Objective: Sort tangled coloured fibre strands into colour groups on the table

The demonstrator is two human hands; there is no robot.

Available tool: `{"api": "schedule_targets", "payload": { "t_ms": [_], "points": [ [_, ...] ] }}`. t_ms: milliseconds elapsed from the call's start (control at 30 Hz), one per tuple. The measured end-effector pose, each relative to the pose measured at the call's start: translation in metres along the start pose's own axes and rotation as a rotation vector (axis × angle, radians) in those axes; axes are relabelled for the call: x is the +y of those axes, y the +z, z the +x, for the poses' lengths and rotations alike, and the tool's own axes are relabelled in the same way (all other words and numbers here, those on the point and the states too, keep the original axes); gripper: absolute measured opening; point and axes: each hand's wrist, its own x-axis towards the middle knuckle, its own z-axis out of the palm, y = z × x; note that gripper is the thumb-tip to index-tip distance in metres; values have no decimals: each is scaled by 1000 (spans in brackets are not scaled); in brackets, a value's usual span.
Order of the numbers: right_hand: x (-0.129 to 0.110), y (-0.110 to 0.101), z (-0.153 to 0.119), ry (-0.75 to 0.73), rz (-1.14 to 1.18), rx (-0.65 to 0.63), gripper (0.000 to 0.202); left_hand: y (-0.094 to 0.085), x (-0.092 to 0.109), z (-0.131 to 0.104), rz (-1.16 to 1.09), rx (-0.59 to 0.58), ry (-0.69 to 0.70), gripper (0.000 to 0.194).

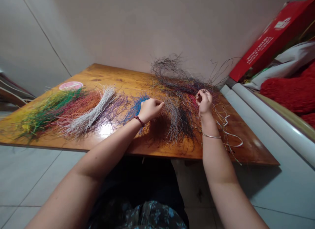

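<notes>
My left hand, a beaded bracelet at its wrist, hovers over the table between a bundle of blue strands and a loose grey bundle. Its fingers are pinched together; whatever they hold is too fine to make out. At the edge of a tangled pile of dark and purple wire-like strands, my right hand is closed in a pinch, thumb and fingertips meeting. Pink strands lie just beside it. Any strand in its fingers cannot be told from those behind.
On the wooden table, yellow, green, orange, white and purple strand bundles lie leftward. A pink round disc sits behind them. White cord lies at right. Beyond are a red box and red fabric.
</notes>
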Motion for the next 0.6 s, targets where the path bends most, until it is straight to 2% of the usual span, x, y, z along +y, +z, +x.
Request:
{"api": "schedule_targets", "payload": {
  "t_ms": [200,400,600],
  "points": [
    [3,-1,0,-19,-7,-18,32,3,-2,-2,56,-79,107,18],
    [1,2,-2,-16,-29,-24,34,1,5,-3,-74,-114,160,18],
    [0,4,-4,3,-21,-25,32,1,24,-13,-343,-390,234,22]
  ]
}}
